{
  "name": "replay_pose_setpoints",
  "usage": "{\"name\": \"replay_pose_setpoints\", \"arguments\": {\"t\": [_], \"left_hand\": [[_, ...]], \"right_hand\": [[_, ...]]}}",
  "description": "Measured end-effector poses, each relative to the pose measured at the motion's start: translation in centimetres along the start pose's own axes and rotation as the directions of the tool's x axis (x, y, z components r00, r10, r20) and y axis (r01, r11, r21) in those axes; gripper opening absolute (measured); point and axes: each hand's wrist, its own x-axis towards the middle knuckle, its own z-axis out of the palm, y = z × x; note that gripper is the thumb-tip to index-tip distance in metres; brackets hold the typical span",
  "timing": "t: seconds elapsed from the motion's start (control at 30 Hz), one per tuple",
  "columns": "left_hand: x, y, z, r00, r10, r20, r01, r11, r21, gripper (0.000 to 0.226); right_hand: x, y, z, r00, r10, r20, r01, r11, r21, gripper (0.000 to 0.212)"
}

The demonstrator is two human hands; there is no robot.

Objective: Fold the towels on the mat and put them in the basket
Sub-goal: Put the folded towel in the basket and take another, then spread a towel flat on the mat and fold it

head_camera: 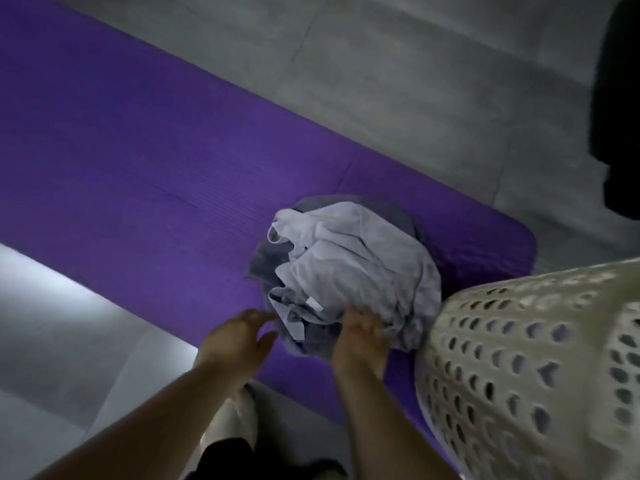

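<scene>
A crumpled heap of towels (349, 268), light grey ones on top of darker grey ones, lies on the right end of a purple mat (138, 161). A cream perforated basket (540, 368) stands at the lower right, its side against the heap. My left hand (239, 337) hovers just left of the heap's near edge, fingers apart, holding nothing. My right hand (363, 337) rests on the near edge of the heap, fingers spread over the cloth; whether it grips is unclear in the blur.
Grey tiled floor (398, 81) surrounds the mat. A dark object (620, 109) stands at the right edge. My knee and a pale shoe or cloth (235, 420) sit at the mat's near edge.
</scene>
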Motion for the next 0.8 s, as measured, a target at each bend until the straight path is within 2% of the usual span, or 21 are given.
{"name": "replay_pose_setpoints", "arguments": {"t": [0.03, 0.07, 0.13, 0.2, 0.27, 0.33, 0.4, 0.43, 0.5, 0.57, 0.63, 0.7, 0.8], "left_hand": [[2.4, -0.5, 1.6, 0.998, 0.055, 0.006, -0.055, 0.998, 0.014, 0.048], [4.6, -0.8, 3.3, 0.995, 0.097, 0.017, -0.097, 0.995, 0.023, 0.056], [8.3, -0.6, 6.4, 0.991, 0.127, 0.036, -0.128, 0.992, 0.017, 0.064], [10.3, 0.1, 7.9, 0.997, 0.075, -0.010, -0.075, 0.996, 0.039, 0.046], [9.7, 0.6, 7.3, 0.998, 0.027, -0.056, -0.021, 0.993, 0.115, 0.027], [7.4, 0.8, 5.3, 0.995, 0.066, -0.079, -0.058, 0.993, 0.105, 0.036], [3.7, 1.2, 1.4, 0.994, 0.059, -0.091, -0.066, 0.995, -0.079, 0.055], [1.7, 1.6, -1.2, 0.993, 0.040, -0.108, -0.062, 0.976, -0.211, 0.057], [-2.4, 2.6, -7.0, 0.982, 0.018, -0.187, -0.083, 0.934, -0.348, 0.049], [-6.6, 3.8, -13.0, 0.968, 0.028, -0.248, -0.109, 0.941, -0.319, 0.029], [-11.2, 5.1, -18.7, 0.965, 0.025, -0.260, -0.103, 0.952, -0.289, 0.028], [-16.1, 6.8, -23.7, 0.963, 0.031, -0.269, -0.132, 0.920, -0.369, 0.044], [-24.0, 10.6, -30.6, 0.923, 0.141, -0.358, -0.324, 0.787, -0.525, 0.055]], "right_hand": [[1.6, 1.4, 2.3, 0.998, 0.053, -0.013, -0.054, 0.997, -0.052, 0.050], [2.8, 2.5, 3.8, 0.995, 0.099, -0.001, -0.099, 0.995, -0.022, 0.051], [4.6, 4.5, 5.8, 0.993, 0.105, -0.059, -0.109, 0.992, -0.057, 0.055], [5.8, 5.6, 6.0, 0.993, 0.038, -0.111, -0.047, 0.996, -0.081, 0.040], [5.4, 5.9, 4.4, 0.992, 0.010, -0.129, -0.012, 1.000, -0.015, 0.032], [4.0, 5.7, 1.5, 0.946, 0.009, -0.324, 0.033, 0.992, 0.122, 0.021], [0.9, 5.3, -2.2, 0.891, 0.034, -0.452, 0.062, 0.979, 0.195, 0.023], [-1.0, 4.8, -4.8, 0.920, 0.072, -0.385, 0.053, 0.951, 0.304, 0.026], [-4.6, 3.6, -10.6, 0.941, 0.193, -0.278, -0.031, 0.868, 0.496, 0.032], [-8.3, 2.9, -17.0, 0.927, 0.196, -0.320, 0.043, 0.792, 0.609, 0.031], [-12.1, 2.3, -24.5, 0.928, 0.145, -0.342, 0.140, 0.717, 0.683, 0.027], [-16.0, 1.7, -32.1, 0.930, 0.036, -0.365, 0.249, 0.669, 0.701, 0.023], [-22.6, 0.3, -42.4, 0.904, -0.174, -0.389, 0.408, 0.621, 0.669, 0.017]]}}
